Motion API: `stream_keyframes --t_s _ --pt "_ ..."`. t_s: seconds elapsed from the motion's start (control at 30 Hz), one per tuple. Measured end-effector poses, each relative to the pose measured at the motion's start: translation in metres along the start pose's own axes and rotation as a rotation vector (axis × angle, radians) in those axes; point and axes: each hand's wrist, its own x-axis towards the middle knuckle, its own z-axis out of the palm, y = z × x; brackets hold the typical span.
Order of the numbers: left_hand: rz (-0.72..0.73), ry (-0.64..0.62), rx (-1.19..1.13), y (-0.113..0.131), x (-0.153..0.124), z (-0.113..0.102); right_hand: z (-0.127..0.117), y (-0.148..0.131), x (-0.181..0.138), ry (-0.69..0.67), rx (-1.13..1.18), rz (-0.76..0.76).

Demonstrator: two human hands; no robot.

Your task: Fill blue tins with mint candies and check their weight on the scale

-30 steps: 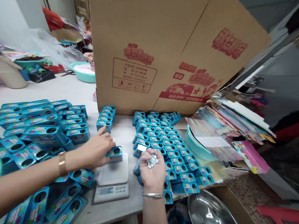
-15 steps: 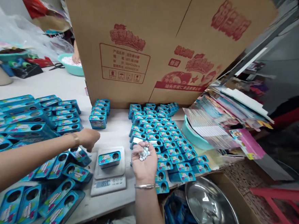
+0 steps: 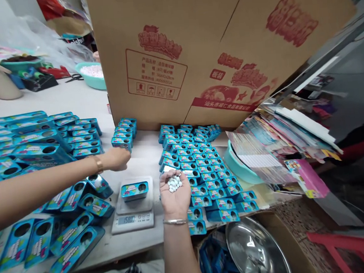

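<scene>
Showing 158.0, the scale [image 3: 138,221], left of centre in the frame, bears a blue box [image 3: 130,191]. Red "板装" marks the carton [image 3: 193,31] at top. At centre, the right hand [image 3: 177,199], palm upturned, cups white candies [image 3: 174,183] in loosely curled fingers. The left hand's [image 3: 117,159] fingers are bent, grip unclear; bare bench [image 3: 145,151] opens rightward.

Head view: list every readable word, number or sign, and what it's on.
"158.0": white-grey plastic scale.
"CARAMELO": blue rectangular box on the scale; second line too blurred.
"产品名称": brown cardboard carton.
"56X42x28cm": carton, faint.
"板装": carton.
"汕头市福仁食品有限公司": carton.
"eishu": brown-and-black bag, start unclear.
Too stylised, small or blurred to be sure of: the carton's big red titles and other small print, other blue boxes, stacked printed sheets.
</scene>
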Motion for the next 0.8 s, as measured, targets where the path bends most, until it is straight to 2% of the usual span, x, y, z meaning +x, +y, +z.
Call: stream_keyframes --t_s 0.07,0.13,0.23,0.3,0.37,0.47,0.53,0.63,0.73,0.8 --pt "0.033 -0.020 0.029 0.016 -0.002 -0.024 0.005 0.008 0.000 0.015 -0.009 0.021" --pt "0.167 0.034 0.066 0.042 -0.008 -0.042 0.013 0.018 0.001 0.020 -0.013 0.055" --pt "0.303 0.151 0.083 0.083 -0.021 -0.054 0.021 0.032 0.004 0.033 -0.019 0.114" --pt "0.329 0.183 0.091 0.098 -0.030 -0.056 0.023 0.036 0.004 0.027 -0.038 0.154" --pt "0.310 0.189 0.042 0.097 -0.037 -0.059 0.019 0.035 0.003 -0.007 -0.077 0.163" --pt "0.233 0.221 -0.074 0.074 -0.048 -0.063 0.011 0.024 -0.002 -0.051 -0.102 0.109" --pt "0.186 0.228 -0.107 0.056 -0.057 -0.057 0.006 0.016 -0.004 -0.057 -0.078 0.058" --pt "0.129 0.160 -0.136 0.042 -0.071 -0.028 0.002 0.010 -0.003 -0.066 -0.054 0.006" --pt "0.084 0.090 -0.156 0.043 -0.082 0.006 0.003 0.010 0.001 -0.101 -0.090 -0.023" --pt "0.071 0.062 -0.141 0.047 -0.085 0.020 0.005 0.013 0.002 -0.115 -0.135 -0.034"
